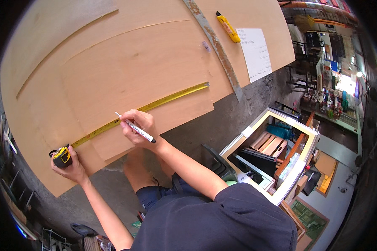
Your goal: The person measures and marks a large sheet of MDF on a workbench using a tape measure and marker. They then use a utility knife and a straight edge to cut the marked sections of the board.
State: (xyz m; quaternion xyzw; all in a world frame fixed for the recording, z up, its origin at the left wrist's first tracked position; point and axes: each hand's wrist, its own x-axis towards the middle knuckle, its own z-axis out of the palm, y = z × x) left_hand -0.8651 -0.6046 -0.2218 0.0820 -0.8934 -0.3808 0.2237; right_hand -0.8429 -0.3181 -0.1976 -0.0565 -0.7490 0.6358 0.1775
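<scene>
My left hand (74,169) is wrapped round the black and yellow case of a tape measure (63,156) at the board's near left. Its yellow blade (171,97) runs out across the plywood to the right, ending in a metal hook near a cut edge. In my right hand (139,125) I hold a white marker (141,132) with a black end, its thin tip pointing up and left just beyond the blade. Whether the tip touches the wood I cannot tell. Under both hands lies the large light-brown plywood sheet (113,62), with thinner pieces lying on it.
A worn metal strip (215,44) crosses the board's right side. Beyond it lie a yellow bottle (228,27) with a black cap and a handwritten white sheet (254,54). A pale window-like frame (276,197) stands at my right, near a dark plastic chair (220,161).
</scene>
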